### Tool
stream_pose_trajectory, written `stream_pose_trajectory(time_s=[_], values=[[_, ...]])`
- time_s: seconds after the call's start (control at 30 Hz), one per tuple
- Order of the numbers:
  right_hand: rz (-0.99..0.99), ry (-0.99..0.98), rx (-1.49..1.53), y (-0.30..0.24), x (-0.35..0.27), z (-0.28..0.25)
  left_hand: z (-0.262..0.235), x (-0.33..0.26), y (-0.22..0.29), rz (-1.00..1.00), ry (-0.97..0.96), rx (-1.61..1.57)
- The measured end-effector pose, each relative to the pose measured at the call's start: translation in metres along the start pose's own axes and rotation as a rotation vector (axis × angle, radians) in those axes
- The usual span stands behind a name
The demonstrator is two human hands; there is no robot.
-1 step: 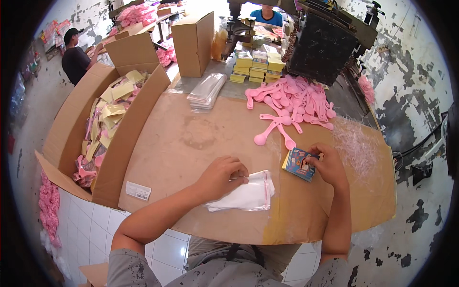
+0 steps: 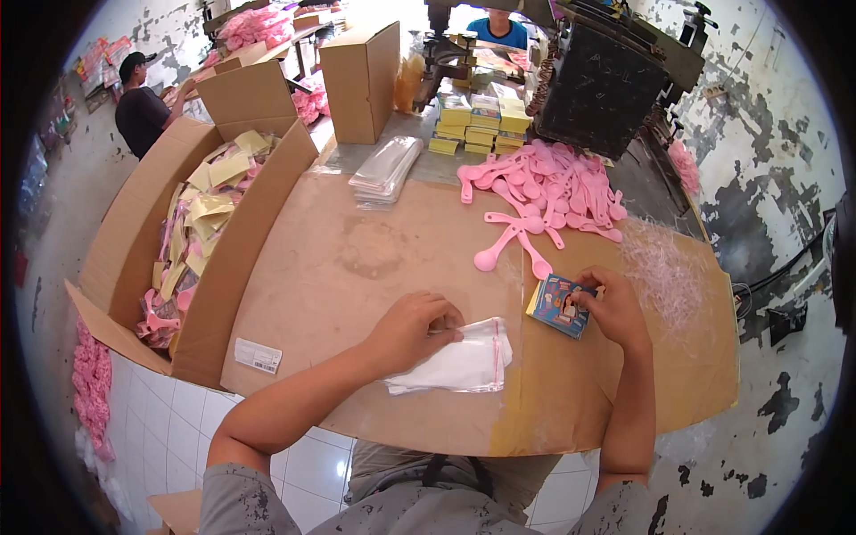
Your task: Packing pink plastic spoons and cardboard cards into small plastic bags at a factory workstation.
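Near the front of the cardboard-covered table lies a stack of clear plastic bags (image 2: pixel 459 364) with a sealing strip along one edge. My left hand (image 2: pixel 417 328) rests at its upper left, fingers curled and pinching the top bag's edge. To the right is a small stack of blue printed cards (image 2: pixel 555 308) with yellow edges. My right hand (image 2: pixel 613 308) grips the cards at their right side, thumb and fingertips closed over the top one. Just beyond the cards, several pink measuring spoons (image 2: pixel 544 192) lie in a loose pile, untouched by either hand.
At left stands an open carton (image 2: pixel 201 330) with packed spoons and yellow cards. More bags (image 2: pixel 388 169), card stacks (image 2: pixel 481 116) and a black machine (image 2: pixel 602 85) are at the back. Plastic strips (image 2: pixel 664 272) lie right. A person (image 2: pixel 143 107) works far left; another (image 2: pixel 499 31) sits behind.
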State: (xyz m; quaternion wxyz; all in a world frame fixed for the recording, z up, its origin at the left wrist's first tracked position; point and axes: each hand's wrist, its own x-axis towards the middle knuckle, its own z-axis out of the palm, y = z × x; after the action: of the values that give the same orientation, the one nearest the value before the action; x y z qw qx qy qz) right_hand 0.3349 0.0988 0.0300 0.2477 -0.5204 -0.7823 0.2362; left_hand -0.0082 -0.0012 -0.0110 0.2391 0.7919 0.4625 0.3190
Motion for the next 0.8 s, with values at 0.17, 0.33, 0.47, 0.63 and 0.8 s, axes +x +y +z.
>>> stream_pose_trajectory(time_s=[0.17,0.33,0.47,0.63,0.8], values=[[-0.2,0.143,-0.095,-0.014,-0.004,-0.004,0.005,-0.002,-0.007,0.064,0.107,0.049],[-0.1,-0.007,0.342,-0.04,-0.017,0.008,-0.001,-0.002,0.009,0.188,0.148,0.089],[-0.214,-0.264,0.583,-0.056,-0.024,0.027,0.0,-0.002,0.0,0.22,0.086,0.128],[-0.403,-0.503,0.347,-0.072,-0.024,0.047,0.006,-0.003,-0.006,0.074,0.108,0.012],[-0.395,-0.49,0.242,-0.064,-0.024,0.056,0.002,-0.001,0.007,-0.066,0.133,-0.078]])
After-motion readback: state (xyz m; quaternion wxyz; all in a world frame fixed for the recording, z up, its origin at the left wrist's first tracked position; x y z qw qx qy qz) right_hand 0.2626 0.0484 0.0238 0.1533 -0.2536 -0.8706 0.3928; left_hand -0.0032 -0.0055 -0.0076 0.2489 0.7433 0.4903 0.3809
